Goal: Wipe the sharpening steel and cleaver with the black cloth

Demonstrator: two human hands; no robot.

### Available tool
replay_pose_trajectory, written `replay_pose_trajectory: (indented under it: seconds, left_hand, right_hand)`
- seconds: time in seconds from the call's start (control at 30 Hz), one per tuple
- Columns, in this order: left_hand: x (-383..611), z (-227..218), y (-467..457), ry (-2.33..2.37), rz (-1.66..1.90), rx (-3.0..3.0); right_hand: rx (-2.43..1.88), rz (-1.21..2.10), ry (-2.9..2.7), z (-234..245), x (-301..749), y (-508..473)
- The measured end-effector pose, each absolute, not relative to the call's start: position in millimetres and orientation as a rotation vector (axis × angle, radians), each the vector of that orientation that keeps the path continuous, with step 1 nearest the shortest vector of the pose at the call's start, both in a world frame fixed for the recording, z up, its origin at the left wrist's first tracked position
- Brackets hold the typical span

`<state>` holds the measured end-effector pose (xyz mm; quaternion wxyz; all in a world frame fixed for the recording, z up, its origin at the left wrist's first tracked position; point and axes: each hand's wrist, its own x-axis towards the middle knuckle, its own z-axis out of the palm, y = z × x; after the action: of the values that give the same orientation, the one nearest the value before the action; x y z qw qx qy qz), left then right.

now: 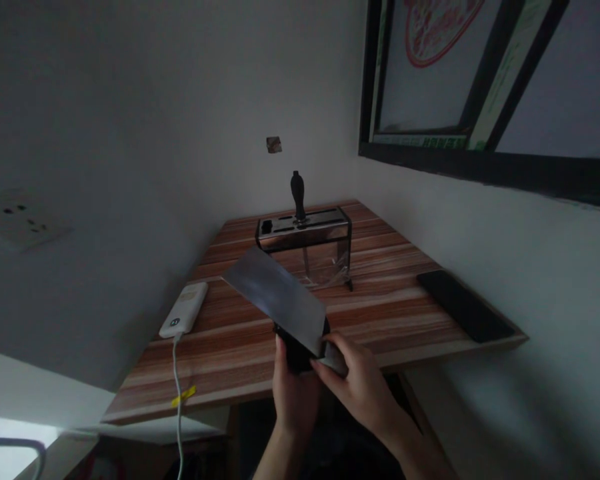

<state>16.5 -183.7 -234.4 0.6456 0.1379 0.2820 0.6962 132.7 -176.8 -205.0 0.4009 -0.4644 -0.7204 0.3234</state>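
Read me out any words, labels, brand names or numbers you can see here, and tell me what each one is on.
Nothing reads clearly in this dim view.
Green strip on the dark frame: print, too small and blurred to read.
Red round emblem: a pattern or characters, illegible.
Power bank: no readable label.
Yellow tag on its cable: nothing legible.
Cleaver in the left hand: no marking visible on the blade.

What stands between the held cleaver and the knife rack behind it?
Nothing visible. Only bare table lies between the cleaver and the knife rack; the power bank lies off left, the black phone off right.
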Motion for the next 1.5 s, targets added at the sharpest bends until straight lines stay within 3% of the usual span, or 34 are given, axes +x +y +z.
replay_pose_trajectory:
  seconds: [0.6,0.87,1.13,1.23,1.33,1.5]
  left_hand:
    - [12.9,-204.6,-166.1,0.68,1.6,0.057]
    - [0.9,-212.6,-161.5,0.703,1.733,0.252]
    - [-33.9,-238.7,-172.5,1.301,2.165,1.061]
    - [-27.9,-226.8,-163.5,1.237,1.974,1.682]
    - [-16.7,-207.9,-145.8,1.053,1.352,2.55]
    - [-5.4,-199.3,-133.1,1.2,0.817,2.886]
  right_hand:
    - [-1.079,1.343,-1.884,-211.3,149.1,-153.9]
    - [-1.036,1.28,-2.085,-210.5,158.2,-131.5]
    - [-1.105,1.054,-2.021,-223.8,150.1,-106.4]
    - [-1.036,0.941,-2.016,-234.0,148.3,-102.3]
    - [-0.942,0.953,-1.971,-241.2,147.6,-101.1]
    - [-1.018,0.996,-1.827,-248.7,149.8,-100.8]
